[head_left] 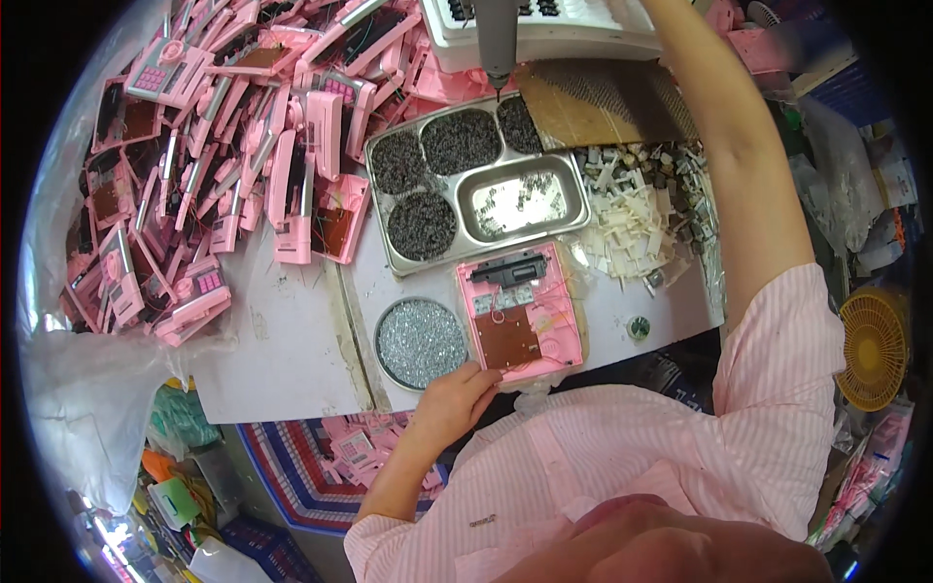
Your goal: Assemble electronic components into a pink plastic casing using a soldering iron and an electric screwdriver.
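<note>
My left hand (452,403) grips the near left corner of an opened pink plastic housing (559,316), fingers closed on its edge. Inside the housing lie a brown circuit board (507,337), a black part (510,271) and thin wires. My right arm reaches up past the top edge of the picture, so my right hand is out of sight. An electric screwdriver (498,44) hangs tip down above the metal compartment tray (476,255), which holds small dark screws. Left of the housing stands a round dish (421,342) of small silvery pieces.
Pink devices (243,136) are heaped at the left. White plastic pieces (627,219) are piled right of the tray, beside a brown cardboard sheet (607,102). A white container (554,39) stands at the back. Below the table edge is a striped basket (282,476) of pink parts.
</note>
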Tool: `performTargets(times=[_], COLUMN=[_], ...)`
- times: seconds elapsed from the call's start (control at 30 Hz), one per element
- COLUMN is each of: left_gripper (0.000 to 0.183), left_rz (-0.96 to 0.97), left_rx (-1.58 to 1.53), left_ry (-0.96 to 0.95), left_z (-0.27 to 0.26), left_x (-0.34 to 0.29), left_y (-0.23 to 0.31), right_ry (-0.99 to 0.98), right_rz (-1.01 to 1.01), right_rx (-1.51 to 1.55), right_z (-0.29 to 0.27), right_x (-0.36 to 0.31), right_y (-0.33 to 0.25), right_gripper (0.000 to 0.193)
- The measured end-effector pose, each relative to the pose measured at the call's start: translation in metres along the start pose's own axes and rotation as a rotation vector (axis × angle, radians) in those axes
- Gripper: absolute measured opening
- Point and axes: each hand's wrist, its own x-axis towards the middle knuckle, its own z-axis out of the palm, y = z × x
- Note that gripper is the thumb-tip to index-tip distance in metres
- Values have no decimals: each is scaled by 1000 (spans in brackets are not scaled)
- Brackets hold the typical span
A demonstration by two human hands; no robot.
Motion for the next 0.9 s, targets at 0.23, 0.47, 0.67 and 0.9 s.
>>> performTargets(times=[0.23,0.47,0.67,0.9], left_gripper=[15,15,15,16], left_rz=[-67,-9,-8,3], left_rx=[21,-11,-10,12], left_ry=[44,72,83,71], left_z=[5,1,3,5], left_x=[-12,-1,-2,0], left_y=[-8,-4,-7,-9], right_ry=[434,-446,-484,-403], right_rz=[447,340,65,0], right_rx=[968,656,384,453], right_z=[-64,-56,-30,-22], right_x=[-158,-400,-418,-430], right_y=[-174,-337,-354,-341], right_gripper=[13,18,21,17])
